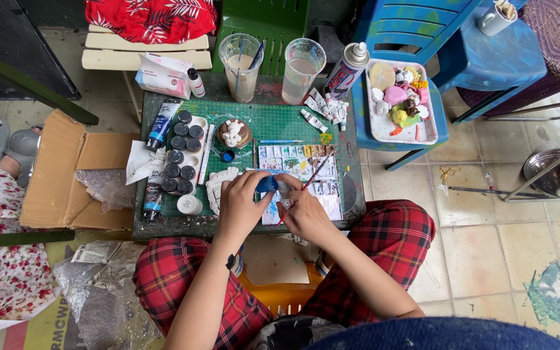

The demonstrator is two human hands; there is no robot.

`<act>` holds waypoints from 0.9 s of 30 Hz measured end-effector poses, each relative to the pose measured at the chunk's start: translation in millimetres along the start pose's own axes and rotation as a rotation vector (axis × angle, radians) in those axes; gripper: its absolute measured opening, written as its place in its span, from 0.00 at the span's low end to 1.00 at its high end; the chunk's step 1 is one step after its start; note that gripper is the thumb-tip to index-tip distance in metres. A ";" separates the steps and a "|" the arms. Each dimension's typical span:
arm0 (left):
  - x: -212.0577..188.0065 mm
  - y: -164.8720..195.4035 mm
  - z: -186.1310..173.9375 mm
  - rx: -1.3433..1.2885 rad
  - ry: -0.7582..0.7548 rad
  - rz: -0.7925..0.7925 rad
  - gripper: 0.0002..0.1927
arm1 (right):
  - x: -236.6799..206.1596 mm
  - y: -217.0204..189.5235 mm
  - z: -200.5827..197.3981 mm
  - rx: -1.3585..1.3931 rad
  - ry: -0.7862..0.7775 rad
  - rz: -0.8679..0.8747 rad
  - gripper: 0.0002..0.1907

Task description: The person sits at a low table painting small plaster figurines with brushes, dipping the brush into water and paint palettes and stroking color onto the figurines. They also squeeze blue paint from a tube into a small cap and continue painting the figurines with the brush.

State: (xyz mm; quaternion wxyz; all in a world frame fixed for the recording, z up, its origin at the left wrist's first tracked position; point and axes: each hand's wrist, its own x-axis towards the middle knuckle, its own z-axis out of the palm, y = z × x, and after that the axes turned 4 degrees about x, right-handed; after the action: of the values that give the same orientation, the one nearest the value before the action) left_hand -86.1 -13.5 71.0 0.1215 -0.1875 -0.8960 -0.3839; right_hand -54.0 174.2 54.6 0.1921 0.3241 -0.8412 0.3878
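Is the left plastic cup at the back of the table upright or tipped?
Upright. The left plastic cup stands with its round rim facing up, cloudy beige liquid inside and brushes leaning in it.

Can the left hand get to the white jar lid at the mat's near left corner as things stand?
Probably not freely: the left hand is busy gripping a small blue paint tube. The white jar lid lies just beside it with nothing between.

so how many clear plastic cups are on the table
2. One cup with cloudy beige water and brushes stands at the table's far edge, left of centre; the other cup, holding paler water, stands just right of it, beside a spray can. None seem hidden.
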 end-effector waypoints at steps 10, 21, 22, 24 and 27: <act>1.7 2.0 0.0 0.014 0.036 -0.026 0.20 | 1.7 2.9 0.7 -0.015 -0.043 0.108 0.25; 1.3 1.8 1.4 0.014 0.080 -0.026 0.17 | 7.5 7.7 -1.5 -0.018 -0.056 0.062 0.25; 1.1 1.3 1.9 0.021 0.084 -0.016 0.17 | 7.0 7.8 -1.4 -0.015 -0.055 0.077 0.25; 0.4 1.6 2.4 0.027 0.084 -0.006 0.18 | 6.9 7.4 -0.9 -0.007 -0.052 0.105 0.25; 0.7 2.2 2.7 0.020 0.088 -0.017 0.17 | 8.9 8.0 -0.2 -0.007 -0.070 0.130 0.25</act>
State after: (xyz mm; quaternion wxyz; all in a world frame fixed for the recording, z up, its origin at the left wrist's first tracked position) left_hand -86.0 -10.0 70.8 0.1594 -0.1618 -0.8951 -0.3836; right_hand -65.9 174.8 55.6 0.1379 0.2815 -0.8681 0.3848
